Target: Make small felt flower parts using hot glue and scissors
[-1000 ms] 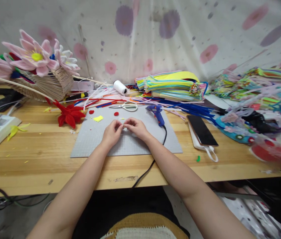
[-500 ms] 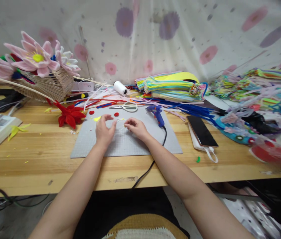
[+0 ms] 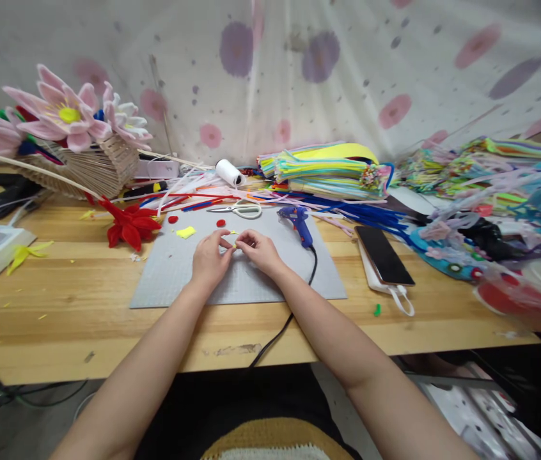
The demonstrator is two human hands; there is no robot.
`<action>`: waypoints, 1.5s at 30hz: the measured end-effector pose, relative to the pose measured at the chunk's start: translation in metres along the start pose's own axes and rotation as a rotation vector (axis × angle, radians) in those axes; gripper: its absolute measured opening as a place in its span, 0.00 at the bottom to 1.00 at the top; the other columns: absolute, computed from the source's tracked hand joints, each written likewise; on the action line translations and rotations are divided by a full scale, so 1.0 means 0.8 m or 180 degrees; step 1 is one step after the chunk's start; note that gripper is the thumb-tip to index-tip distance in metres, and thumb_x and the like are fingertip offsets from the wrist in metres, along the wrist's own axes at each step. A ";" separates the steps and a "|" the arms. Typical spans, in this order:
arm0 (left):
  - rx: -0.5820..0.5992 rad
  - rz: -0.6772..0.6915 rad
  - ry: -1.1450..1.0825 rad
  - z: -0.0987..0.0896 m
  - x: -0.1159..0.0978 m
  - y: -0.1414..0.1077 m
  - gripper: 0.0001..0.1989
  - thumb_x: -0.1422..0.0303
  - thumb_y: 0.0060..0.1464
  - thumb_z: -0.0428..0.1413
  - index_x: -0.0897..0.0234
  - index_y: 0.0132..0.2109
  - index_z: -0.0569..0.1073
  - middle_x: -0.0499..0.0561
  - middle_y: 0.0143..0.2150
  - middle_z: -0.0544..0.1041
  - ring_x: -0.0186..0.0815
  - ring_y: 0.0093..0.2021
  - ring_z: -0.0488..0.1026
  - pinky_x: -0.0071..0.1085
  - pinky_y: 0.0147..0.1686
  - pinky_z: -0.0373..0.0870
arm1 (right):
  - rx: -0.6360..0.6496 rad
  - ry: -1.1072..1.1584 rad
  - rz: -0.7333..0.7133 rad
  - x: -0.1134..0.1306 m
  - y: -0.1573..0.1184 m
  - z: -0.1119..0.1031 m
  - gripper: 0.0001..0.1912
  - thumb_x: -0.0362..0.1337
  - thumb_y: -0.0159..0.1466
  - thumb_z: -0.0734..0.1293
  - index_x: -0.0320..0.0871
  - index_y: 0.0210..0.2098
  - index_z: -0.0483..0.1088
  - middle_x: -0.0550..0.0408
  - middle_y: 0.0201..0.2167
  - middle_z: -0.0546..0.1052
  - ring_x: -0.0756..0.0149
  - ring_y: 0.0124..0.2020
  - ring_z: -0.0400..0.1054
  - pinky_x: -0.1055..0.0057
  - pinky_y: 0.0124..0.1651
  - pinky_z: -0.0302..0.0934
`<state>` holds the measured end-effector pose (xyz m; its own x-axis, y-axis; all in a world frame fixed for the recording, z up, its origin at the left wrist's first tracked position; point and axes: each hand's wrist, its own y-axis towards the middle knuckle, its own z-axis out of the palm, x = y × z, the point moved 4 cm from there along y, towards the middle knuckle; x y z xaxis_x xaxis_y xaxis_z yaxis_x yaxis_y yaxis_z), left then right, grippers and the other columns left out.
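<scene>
My left hand point(image 3: 210, 257) and my right hand point(image 3: 258, 251) meet fingertip to fingertip over the grey cutting mat point(image 3: 160, 281). The right fingers are pinched together on something small, too tiny to name. Thumb and fingers of the left hand curl in against the same spot; what lies between them is mostly hidden. Beyond the fingers on the mat lie a yellow scrap point(image 3: 186, 232), a red round piece point(image 3: 221, 223) and a second red round piece point(image 3: 173, 219). Scissors point(image 3: 246, 210) rest at the mat's far edge, with a blue glue gun point(image 3: 299, 223) to the right.
A red fuzzy flower point(image 3: 132, 225) lies left of the mat. Behind stand a thread spool point(image 3: 229, 172) and bundles of pipe cleaners point(image 3: 328, 169). A phone point(image 3: 384, 254) lies to the right. The glue gun's black cord point(image 3: 280, 333) runs over the table's front edge.
My left hand has moved right and its spread fingers have closed in to meet the right fingertips. The yellow scrap, partly covered before, now shows fully. The view has shifted slightly.
</scene>
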<state>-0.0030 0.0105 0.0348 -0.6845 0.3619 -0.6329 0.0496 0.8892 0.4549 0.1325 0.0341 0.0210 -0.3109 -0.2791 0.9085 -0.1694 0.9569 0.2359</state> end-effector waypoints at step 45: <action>-0.0513 -0.0930 -0.1833 -0.006 0.039 0.007 0.18 0.70 0.42 0.60 0.62 0.43 0.65 0.45 0.29 0.75 0.31 0.33 0.73 0.32 0.40 0.68 | 0.0858 -0.0386 -0.0233 0.019 0.016 -0.002 0.05 0.33 0.56 0.59 0.44 0.33 0.59 0.62 0.23 0.70 0.73 0.25 0.64 0.75 0.31 0.56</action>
<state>-0.0274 0.0252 0.0204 -0.1529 0.2440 -0.9576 -0.2190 0.9366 0.2736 0.1274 0.0426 0.0384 -0.3953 -0.3696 0.8409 -0.4326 0.8825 0.1845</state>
